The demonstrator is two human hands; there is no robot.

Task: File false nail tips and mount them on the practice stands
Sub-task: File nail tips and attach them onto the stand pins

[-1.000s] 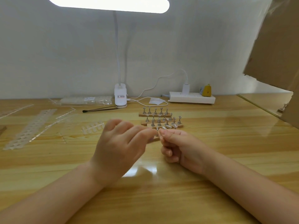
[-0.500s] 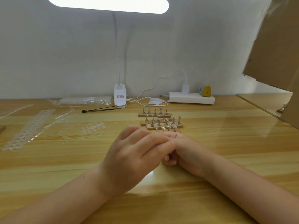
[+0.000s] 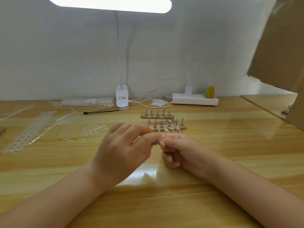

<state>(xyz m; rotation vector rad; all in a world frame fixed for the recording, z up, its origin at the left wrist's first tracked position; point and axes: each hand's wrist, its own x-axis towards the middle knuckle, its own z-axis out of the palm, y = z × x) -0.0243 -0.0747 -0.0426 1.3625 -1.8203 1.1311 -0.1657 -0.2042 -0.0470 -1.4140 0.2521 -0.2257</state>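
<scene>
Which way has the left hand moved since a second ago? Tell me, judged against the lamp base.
Yes. The left hand shifted right, toward the right hand, then eased back slightly; it now sits more directly below the lamp base.

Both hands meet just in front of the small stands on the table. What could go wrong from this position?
1. The left hand and right hand work very close to the practice stands; a slip forward could knock them over.
2. Whatever the fingertips pinch is tiny and hardly visible; if dropped on the glossy table, it may be hard to find.

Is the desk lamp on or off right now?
On: the long white lamp head glows bright, and the glossy wooden desk reflects light.
</scene>
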